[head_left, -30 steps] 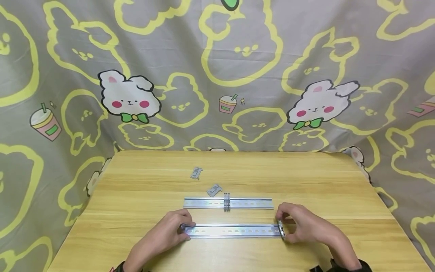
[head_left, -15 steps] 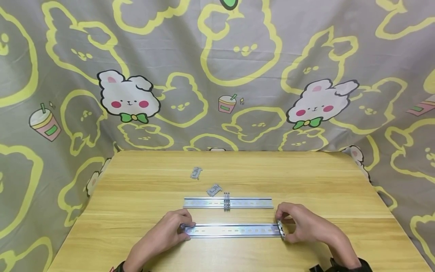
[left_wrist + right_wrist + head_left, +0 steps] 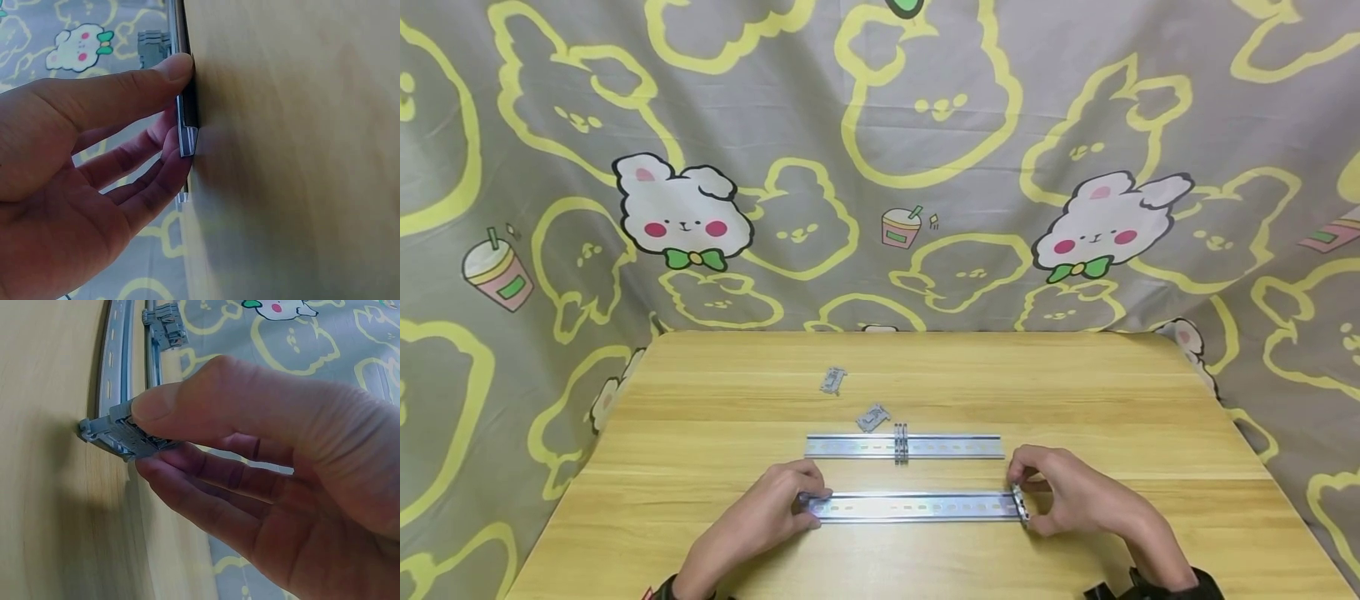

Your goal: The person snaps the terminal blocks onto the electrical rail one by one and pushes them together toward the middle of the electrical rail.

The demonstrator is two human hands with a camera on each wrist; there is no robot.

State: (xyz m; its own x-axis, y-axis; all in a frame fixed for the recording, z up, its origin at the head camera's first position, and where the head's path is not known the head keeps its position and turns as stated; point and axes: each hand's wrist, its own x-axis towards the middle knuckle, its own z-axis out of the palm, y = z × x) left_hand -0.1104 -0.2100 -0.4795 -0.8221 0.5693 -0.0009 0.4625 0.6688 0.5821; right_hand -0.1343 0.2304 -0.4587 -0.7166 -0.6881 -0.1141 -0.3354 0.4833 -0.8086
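A slotted metal DIN rail (image 3: 917, 507) lies crosswise on the table in front of the person. My left hand (image 3: 775, 504) grips its left end; in the left wrist view the thumb is on one edge and the fingers (image 3: 172, 165) are at the other. At the rail's right end, my right hand (image 3: 1063, 493) pinches a thin grey terminal block (image 3: 128, 434) between thumb and fingers. The block stands across the rail's end, its face toward the palm. Part of it is hidden behind the thumb.
Behind lies a second DIN rail (image 3: 955, 447) with several grey terminal blocks (image 3: 901, 444) clipped near its middle. Two loose terminal blocks, a nearer one (image 3: 873, 417) and a farther one (image 3: 832, 381), lie flat beyond it. A patterned curtain (image 3: 820, 208) hangs behind the wooden table (image 3: 1112, 400).
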